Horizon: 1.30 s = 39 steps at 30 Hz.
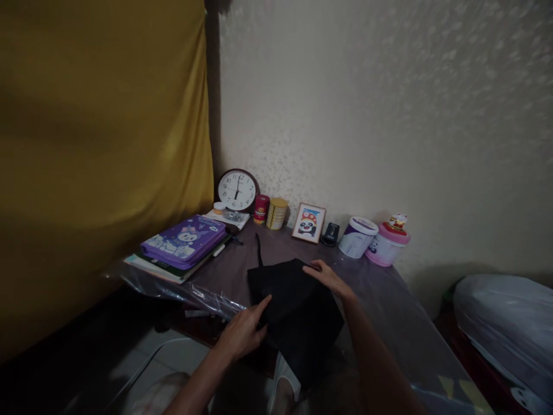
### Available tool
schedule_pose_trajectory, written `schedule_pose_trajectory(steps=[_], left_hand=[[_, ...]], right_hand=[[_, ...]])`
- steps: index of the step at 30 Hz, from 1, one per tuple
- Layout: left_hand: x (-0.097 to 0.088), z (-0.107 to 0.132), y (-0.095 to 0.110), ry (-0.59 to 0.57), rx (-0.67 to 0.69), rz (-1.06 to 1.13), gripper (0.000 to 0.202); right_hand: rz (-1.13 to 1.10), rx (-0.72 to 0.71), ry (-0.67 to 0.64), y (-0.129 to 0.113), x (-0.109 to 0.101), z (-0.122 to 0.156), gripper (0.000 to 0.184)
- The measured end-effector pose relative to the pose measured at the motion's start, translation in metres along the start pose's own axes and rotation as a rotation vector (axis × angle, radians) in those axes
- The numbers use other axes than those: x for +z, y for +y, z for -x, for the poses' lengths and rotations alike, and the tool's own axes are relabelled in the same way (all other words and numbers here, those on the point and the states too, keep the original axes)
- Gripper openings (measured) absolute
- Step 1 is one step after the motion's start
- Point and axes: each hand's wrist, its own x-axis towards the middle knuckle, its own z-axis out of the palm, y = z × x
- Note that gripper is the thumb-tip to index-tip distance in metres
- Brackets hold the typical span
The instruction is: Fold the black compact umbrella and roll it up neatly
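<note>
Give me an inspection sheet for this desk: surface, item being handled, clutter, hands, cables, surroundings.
Surface: table under clear plastic that overhangs the edge at left.
Item handled: black cloth, partly past the near edge; thin dark strip beyond it.
Clutter: purple case on a stack at left; clock, red can, yellow can, panda picture, white-lidded tub and pink-lidded tub along the back.
Hands: left hand at the cloth's left side, right hand at its upper right; grip unclear.
Cables: nothing seen for certain.
Surroundings: yellow curtain left, wall behind, plastic-covered bundle right.
</note>
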Motion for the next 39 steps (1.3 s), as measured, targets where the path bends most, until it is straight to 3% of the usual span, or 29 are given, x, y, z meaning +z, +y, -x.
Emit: schedule_pose_trajectory(steps=[5,7,9,10,12,14,16,18,21,24,27,30,33,39], left_hand=[[0.002,0.0,-0.001,-0.007,0.017,-0.005,0.068],[0.0,0.0,0.0,-0.003,0.005,-0.01,0.068],[-0.003,-0.001,0.001,0.015,0.0,0.002,0.067],[-0.004,-0.001,0.002,0.025,0.0,0.017,0.067],[-0.007,-0.002,0.002,0.04,0.002,0.059,0.067],[-0.009,-0.002,0.002,0.055,0.001,0.098,0.066],[-0.01,-0.002,0.001,0.069,-0.006,0.11,0.063],[-0.01,-0.003,-0.001,0.075,-0.017,0.117,0.06],[-0.012,-0.006,-0.005,0.098,-0.043,0.162,0.058],[-0.015,-0.011,-0.01,0.145,-0.053,0.252,0.056],[-0.018,-0.015,-0.014,0.182,-0.052,0.324,0.055],[-0.02,-0.018,-0.018,0.194,-0.068,0.367,0.055],[-0.019,-0.018,-0.021,0.195,-0.057,0.398,0.054],[-0.016,-0.017,-0.021,0.169,-0.058,0.406,0.051]], right_hand=[[0.177,0.07,0.102,0.003,0.0,-0.002,0.019],[0.193,0.058,0.163,-0.005,-0.002,0.001,0.022],[0.199,-0.032,0.231,-0.019,-0.003,0.009,0.026],[0.185,-0.187,0.266,-0.026,-0.003,0.014,0.028],[0.206,-0.465,0.131,-0.04,0.001,0.023,0.03],[0.306,-0.557,0.008,-0.049,0.006,0.027,0.023],[0.379,-0.491,0.04,-0.049,0.007,0.025,0.018],[0.382,-0.386,0.164,-0.042,0.002,0.02,0.022],[0.214,-0.276,0.287,-0.024,-0.017,0.015,0.027],[0.043,-0.258,0.202,-0.005,-0.039,0.02,0.025],[-0.05,-0.379,0.072,0.006,-0.051,0.029,0.028],[-0.115,-0.451,-0.047,0.003,-0.053,0.036,0.04],[-0.111,-0.491,-0.087,-0.007,-0.05,0.039,0.047],[-0.067,-0.521,-0.038,-0.023,-0.05,0.041,0.016]])
